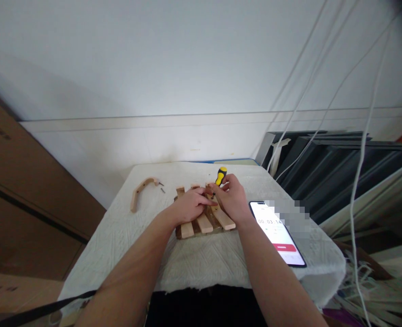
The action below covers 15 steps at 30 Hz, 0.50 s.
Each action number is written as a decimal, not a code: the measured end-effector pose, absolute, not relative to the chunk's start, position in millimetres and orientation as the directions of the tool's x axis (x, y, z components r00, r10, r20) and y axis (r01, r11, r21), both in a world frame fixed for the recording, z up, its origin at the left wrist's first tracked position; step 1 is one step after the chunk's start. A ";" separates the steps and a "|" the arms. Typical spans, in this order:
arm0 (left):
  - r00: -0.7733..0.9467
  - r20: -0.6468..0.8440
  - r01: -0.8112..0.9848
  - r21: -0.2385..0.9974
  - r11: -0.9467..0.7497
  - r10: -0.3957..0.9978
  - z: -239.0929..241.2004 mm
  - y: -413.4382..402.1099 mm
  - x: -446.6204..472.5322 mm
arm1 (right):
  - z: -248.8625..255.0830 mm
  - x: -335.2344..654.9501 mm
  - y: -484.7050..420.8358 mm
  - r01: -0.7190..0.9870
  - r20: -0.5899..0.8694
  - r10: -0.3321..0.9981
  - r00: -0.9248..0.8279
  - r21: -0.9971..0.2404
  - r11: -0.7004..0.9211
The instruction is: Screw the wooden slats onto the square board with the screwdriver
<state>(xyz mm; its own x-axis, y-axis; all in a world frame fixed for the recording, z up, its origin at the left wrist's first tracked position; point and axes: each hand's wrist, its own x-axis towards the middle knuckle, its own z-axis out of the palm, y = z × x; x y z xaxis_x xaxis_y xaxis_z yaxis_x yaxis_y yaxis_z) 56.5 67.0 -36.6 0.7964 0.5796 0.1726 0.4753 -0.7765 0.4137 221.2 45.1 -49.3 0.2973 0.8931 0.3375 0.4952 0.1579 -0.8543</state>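
Observation:
My right hand [233, 195] grips a screwdriver [222, 175] with a yellow and black handle. The tool leans, its handle up and its tip down at the rightmost light wooden slat [225, 220]. Lying over the middle of the slats is my left hand [191, 205], its fingers stretched towards the screwdriver's tip. Beneath both hands, several pale wooden slats rest across a darker brown wooden base [218, 226]. Whether a screw sits under the tip is hidden by my fingers.
A curved wooden piece [140, 190] and a small screw [163, 190] lie to the left on the white cloth-covered table [119, 236]. A phone [277, 234] showing a timer lies at the right. White cables [357, 181] hang beyond the right side; cardboard [34, 181] stands left.

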 end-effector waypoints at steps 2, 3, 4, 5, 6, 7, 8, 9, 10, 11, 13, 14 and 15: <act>0.791 0.166 0.486 0.414 -0.770 0.588 -36.6 67.0 56.7 | -47.9 220.5 44.2 0.464 0.329 0.892 0.309 -0.871 0.160; 0.788 0.164 0.489 0.417 -0.766 0.593 -36.6 67.0 56.8 | -47.5 220.4 44.2 0.450 0.342 0.885 0.314 -0.875 0.179; 0.787 0.164 0.491 0.419 -0.764 0.595 -36.7 67.0 56.7 | -47.5 220.6 44.6 0.432 0.363 0.873 0.326 -0.878 0.204; 0.785 0.166 0.491 0.420 -0.763 0.597 -36.9 67.2 56.6 | -48.0 221.1 45.5 0.408 0.386 0.855 0.347 -0.883 0.233; 0.784 0.169 0.490 0.421 -0.763 0.597 -37.2 67.5 56.4 | -48.8 221.9 47.0 0.374 0.404 0.832 0.381 -0.890 0.260; 0.785 0.174 0.487 0.421 -0.765 0.595 -37.6 68.0 56.1 | -50.0 223.0 48.8 0.332 0.409 0.810 0.421 -0.900 0.282; 0.786 0.181 0.482 0.420 -0.769 0.591 -38.2 68.7 55.7 | -51.6 224.1 50.9 0.282 0.397 0.795 0.459 -0.913 0.294; 0.786 0.191 0.476 0.418 -0.773 0.588 -39.0 69.5 55.2 | -53.2 225.2 53.2 0.227 0.372 0.794 0.481 -0.927 0.298; 0.783 0.207 0.471 0.418 -0.777 0.586 -39.9 70.5 54.7 | -54.8 226.0 55.3 0.170 0.338 0.809 0.481 -0.941 0.292; 0.775 0.234 0.464 0.420 -0.780 0.587 -40.9 71.6 54.0 | -56.4 226.6 57.2 0.117 0.303 0.831 0.466 -0.952 0.281; 0.742 0.305 0.449 0.434 -0.781 0.597 -43.0 73.8 52.7 | -58.8 227.0 59.9 0.043 0.249 0.867 0.431 -0.966 0.256; 0.724 0.339 0.441 0.443 -0.781 0.601 -43.9 74.7 52.0 | -59.8 227.0 60.8 0.025 0.231 0.876 0.423 -0.970 0.244; 0.708 0.368 0.431 0.451 -0.781 0.603 -44.7 75.5 51.4 | -60.8 227.2 61.5 0.021 0.219 0.879 0.423 -0.973 0.231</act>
